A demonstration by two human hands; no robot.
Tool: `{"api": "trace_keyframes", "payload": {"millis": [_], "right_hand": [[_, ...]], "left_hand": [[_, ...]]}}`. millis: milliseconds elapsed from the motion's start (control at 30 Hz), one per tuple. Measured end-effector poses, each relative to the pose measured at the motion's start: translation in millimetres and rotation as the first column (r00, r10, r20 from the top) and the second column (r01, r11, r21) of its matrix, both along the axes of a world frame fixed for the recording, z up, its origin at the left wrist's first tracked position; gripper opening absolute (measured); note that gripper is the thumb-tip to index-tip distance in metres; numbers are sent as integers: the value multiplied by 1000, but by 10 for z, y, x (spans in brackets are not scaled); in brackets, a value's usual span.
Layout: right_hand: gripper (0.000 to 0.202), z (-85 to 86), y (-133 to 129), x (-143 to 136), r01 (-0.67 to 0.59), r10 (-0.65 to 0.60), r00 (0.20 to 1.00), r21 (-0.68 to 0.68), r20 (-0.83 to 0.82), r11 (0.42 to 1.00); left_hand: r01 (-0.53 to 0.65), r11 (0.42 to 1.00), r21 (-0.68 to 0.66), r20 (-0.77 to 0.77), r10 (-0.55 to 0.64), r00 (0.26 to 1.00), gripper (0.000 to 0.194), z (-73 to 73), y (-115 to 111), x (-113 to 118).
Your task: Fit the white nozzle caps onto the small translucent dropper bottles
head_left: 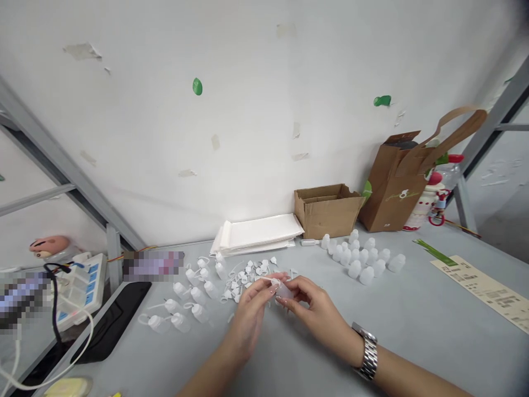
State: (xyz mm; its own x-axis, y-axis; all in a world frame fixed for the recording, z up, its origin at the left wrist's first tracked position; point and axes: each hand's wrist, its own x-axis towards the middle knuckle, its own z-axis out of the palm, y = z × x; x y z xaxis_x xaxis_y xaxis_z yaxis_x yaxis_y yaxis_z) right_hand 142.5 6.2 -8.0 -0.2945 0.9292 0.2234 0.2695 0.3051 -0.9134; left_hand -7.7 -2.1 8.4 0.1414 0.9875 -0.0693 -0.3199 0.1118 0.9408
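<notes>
In the head view, a small translucent plastic bottle lies tilted between my two hands. My right hand closes its thumb and fingers around the bottle's body. With a pinch, my left hand grips the white cap at the bottle's neck; the fingertips partly hide it. Just behind my hands is a loose pile of white caps with thin straps. To the left stand several capped bottles with strap loops. Several bottles without visible caps are grouped at the right back.
White padded envelopes lie against the wall beside an open cardboard box. A brown paper bag stands at the right back, and a printed paper strip lies right. At left are a black phone-like slab and a power strip.
</notes>
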Motion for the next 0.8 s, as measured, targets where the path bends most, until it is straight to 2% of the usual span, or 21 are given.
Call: {"api": "trace_keyframes", "payload": {"millis": [333,800], "right_hand": [[5,-1,-46,-3,45,-62,992,154,111,987],[6,-22,-41,-4,77,-103,987,208,119,975]], "left_hand": [[3,999,-48,-6,-3,1000,25,10,3,-1],[36,995,-94,76,-29,997,32,2,-14,12]]}}
